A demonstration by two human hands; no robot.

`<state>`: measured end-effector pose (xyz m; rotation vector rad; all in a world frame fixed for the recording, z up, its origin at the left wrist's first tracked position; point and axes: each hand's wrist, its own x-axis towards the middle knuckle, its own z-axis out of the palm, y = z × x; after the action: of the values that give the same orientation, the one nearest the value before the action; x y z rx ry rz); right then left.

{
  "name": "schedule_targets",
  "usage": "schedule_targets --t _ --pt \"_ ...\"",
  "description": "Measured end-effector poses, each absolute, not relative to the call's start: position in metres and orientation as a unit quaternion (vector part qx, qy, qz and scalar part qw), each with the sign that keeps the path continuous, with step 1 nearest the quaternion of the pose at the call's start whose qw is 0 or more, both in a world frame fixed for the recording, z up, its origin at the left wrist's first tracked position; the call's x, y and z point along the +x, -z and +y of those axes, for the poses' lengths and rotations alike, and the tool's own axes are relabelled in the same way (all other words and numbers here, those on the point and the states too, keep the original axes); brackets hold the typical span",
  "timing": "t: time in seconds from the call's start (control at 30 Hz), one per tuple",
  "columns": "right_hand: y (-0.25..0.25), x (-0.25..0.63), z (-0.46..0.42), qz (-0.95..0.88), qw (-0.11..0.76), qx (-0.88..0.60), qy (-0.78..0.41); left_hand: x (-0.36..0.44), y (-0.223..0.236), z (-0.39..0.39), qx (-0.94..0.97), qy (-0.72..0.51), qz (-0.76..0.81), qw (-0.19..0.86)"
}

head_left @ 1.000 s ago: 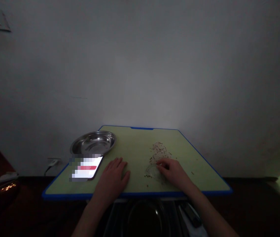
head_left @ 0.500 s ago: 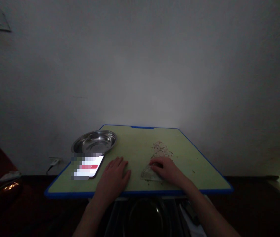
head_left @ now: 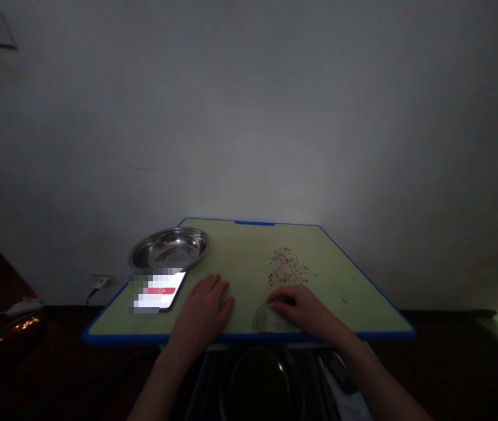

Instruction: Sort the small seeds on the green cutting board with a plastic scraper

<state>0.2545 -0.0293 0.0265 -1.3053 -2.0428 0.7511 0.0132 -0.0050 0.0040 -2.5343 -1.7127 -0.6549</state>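
My right hand (head_left: 299, 307) pinches a clear, half-round protractor (head_left: 270, 320) near the front edge of the pale green tabletop (head_left: 240, 251). Its fingers hide part of the protractor. Just beyond lies a loose heap of pale grains mixed with dark specks (head_left: 288, 268), apart from the fingers. My left hand (head_left: 203, 307) rests flat on the tabletop with its fingers stretched out and nothing in it. Beside it, to the left, is a phone (head_left: 163, 292) with a lit, partly blurred screen.
A shallow steel basin (head_left: 170, 248) stands at the table's left edge, behind the phone. The table has a blue rim (head_left: 249, 338) and backs onto a grey wall (head_left: 249, 117). A dark round object (head_left: 255, 383) is below the front edge. A plug (head_left: 100, 282) sits in the wall at left.
My right hand has drawn the protractor toward the table's front edge, away from the grain heap. The left hand keeps its place. The view has tilted slightly.
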Motion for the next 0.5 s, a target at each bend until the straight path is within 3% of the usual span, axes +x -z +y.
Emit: schedule_targets --t 0.27,0.5 --pt "-0.027 0.264 -0.032 -0.732 0.324 -0.511 -0.312 0.012 -0.004 -0.005 -0.812 0.214 -0.543 0.004" --pt "-0.021 0.296 -0.043 -0.630 0.442 -0.572 -0.284 0.015 -0.004 -0.007 -0.806 0.238 -0.542 -0.009"
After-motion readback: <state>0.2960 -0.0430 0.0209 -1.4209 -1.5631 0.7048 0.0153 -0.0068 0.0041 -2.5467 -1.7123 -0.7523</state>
